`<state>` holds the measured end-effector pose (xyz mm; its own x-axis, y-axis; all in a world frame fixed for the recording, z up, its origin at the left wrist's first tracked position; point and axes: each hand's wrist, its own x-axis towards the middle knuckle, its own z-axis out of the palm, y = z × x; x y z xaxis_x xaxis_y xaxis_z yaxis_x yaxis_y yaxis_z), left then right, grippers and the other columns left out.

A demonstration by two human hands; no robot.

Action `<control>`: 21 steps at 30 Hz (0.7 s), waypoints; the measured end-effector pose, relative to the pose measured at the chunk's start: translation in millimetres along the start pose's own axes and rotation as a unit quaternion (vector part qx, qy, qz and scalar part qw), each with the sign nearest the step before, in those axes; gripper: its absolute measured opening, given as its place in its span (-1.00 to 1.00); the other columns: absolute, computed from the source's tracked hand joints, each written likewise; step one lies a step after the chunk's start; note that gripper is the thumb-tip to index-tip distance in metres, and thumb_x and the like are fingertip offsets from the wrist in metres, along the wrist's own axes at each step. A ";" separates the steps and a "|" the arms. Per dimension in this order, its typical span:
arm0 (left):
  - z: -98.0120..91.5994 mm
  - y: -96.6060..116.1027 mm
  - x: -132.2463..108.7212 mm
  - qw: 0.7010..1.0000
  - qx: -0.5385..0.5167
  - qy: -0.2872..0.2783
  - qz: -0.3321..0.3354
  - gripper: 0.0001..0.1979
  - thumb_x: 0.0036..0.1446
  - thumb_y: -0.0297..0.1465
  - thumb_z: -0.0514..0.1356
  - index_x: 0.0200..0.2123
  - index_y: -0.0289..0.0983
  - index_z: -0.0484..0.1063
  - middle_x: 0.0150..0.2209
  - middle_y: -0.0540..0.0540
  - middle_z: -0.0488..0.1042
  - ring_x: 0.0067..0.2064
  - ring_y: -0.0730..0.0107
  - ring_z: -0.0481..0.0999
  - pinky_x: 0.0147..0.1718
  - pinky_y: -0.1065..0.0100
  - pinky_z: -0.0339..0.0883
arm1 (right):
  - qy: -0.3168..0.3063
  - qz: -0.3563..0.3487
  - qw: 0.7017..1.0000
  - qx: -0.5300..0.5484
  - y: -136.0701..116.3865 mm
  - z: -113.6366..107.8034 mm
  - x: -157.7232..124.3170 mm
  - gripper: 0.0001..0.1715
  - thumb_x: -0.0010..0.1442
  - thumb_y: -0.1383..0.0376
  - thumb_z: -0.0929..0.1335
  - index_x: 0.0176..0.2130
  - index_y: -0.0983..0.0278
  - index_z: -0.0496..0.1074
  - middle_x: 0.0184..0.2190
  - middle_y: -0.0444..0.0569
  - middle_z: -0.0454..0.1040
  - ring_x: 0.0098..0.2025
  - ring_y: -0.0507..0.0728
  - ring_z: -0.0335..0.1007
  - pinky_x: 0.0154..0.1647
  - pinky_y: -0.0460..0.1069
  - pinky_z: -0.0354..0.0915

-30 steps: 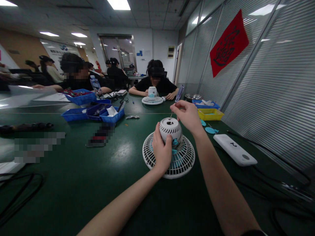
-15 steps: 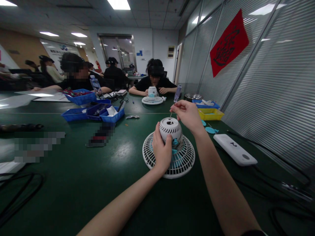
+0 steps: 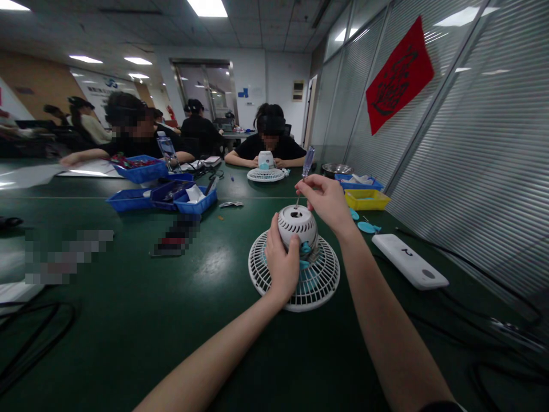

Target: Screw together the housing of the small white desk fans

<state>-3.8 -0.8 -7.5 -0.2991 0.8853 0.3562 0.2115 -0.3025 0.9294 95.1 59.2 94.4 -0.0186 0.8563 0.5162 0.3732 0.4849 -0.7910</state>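
Note:
A small white fan (image 3: 315, 280) lies face down on the green table, its round motor housing (image 3: 298, 224) pointing up. My left hand (image 3: 281, 264) is wrapped round the near left side of that housing. My right hand (image 3: 328, 201) pinches a small screwdriver (image 3: 305, 169) with a clear blue handle. Its thin tip points down into the top of the housing, and blue fan blades show through the grille.
A white flat device (image 3: 409, 261) lies to the right, beside black cables (image 3: 493, 297). Blue trays (image 3: 160, 197) and a yellow tray (image 3: 366, 199) stand further back. A person across the table has a second white fan (image 3: 266, 170). Other people sit at the left.
The screwdriver handle has swung left to a more upright angle in my right hand. My left hand and the fan have stayed put. A dark object at the far left has slid out of view.

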 end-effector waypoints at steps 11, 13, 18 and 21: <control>0.7 0.4 0.2 1.000 -0.006 0.003 0.002 -0.40 0.18 -0.24 0.05 0.29 -0.21 0.15 0.34 -0.26 0.25 0.38 0.07 0.19 0.35 0.00 0.00 | 0.011 0.011 1.000 0.009 3.3 1.2 1.6 -0.84 0.11 0.26 0.42 -0.38 0.28 0.38 -0.45 -0.10 0.47 -0.57 -0.05 0.24 -0.61 -0.10 0.20; 0.5 0.1 0.4 1.000 -0.006 0.001 0.002 -0.41 0.18 -0.24 0.04 0.28 -0.21 0.15 0.34 -0.26 0.25 0.38 0.07 0.19 0.35 0.00 0.00 | 0.016 0.014 1.000 0.008 3.8 1.8 2.0 -0.82 0.11 0.26 0.43 -0.40 0.28 0.37 -0.45 -0.09 0.48 -0.57 -0.05 0.24 -0.61 -0.10 0.20; 0.8 -0.9 0.3 1.000 -0.006 0.001 0.003 -0.38 0.18 -0.23 0.04 0.30 -0.26 0.14 0.34 -0.28 0.24 0.39 0.10 0.18 0.37 0.05 -0.03 | 0.007 0.033 0.999 0.038 2.1 3.0 2.5 -0.88 0.14 0.32 0.40 -0.41 0.29 0.38 -0.44 -0.04 0.54 -0.56 -0.05 0.30 -0.60 -0.11 0.17; 1.0 -1.4 0.0 1.000 -0.006 -0.001 0.000 -0.39 0.18 -0.23 0.04 0.28 -0.26 0.17 0.34 -0.28 0.24 0.39 0.09 0.17 0.37 0.06 -0.03 | -0.002 0.035 0.998 0.044 0.2 3.2 2.4 -0.90 0.17 0.36 0.36 -0.40 0.31 0.41 -0.41 -0.02 0.58 -0.59 -0.07 0.27 -0.59 -0.11 0.16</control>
<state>-3.1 0.0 -8.9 -0.2971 0.8857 0.3568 0.2003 -0.3076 0.9302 92.2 61.9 94.4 0.0013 0.8895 0.4568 0.2902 0.4368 -0.8514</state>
